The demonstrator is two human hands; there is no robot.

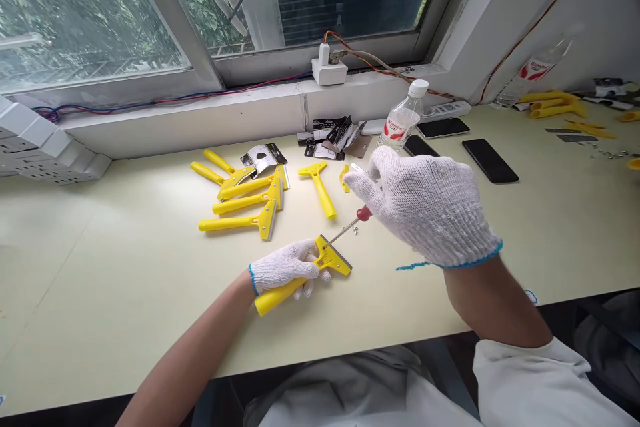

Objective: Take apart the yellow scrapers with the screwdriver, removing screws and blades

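Both hands wear white knit gloves with blue cuffs. My left hand (290, 267) is closed around the neck of a yellow scraper (280, 297), just above the table. My right hand (425, 207) grips a screwdriver (364, 213) by its red handle, most of which the glove hides. The screwdriver slants down to the left, its tip at a screw hole in the scraper's head. Several small screws (355, 230) lie beyond the scraper. Behind them rests a yellow scraper handle (320, 190), with a small yellow clamp piece (345, 179) beside it.
Several yellow scrapers (245, 203) lie grouped at the left, near black-and-white packaging cards (335, 137). A water bottle (400, 120) and phones (490, 160) are behind my right hand. White boxes (45, 143) stand at far left. More yellow parts (555, 105) lie at far right.
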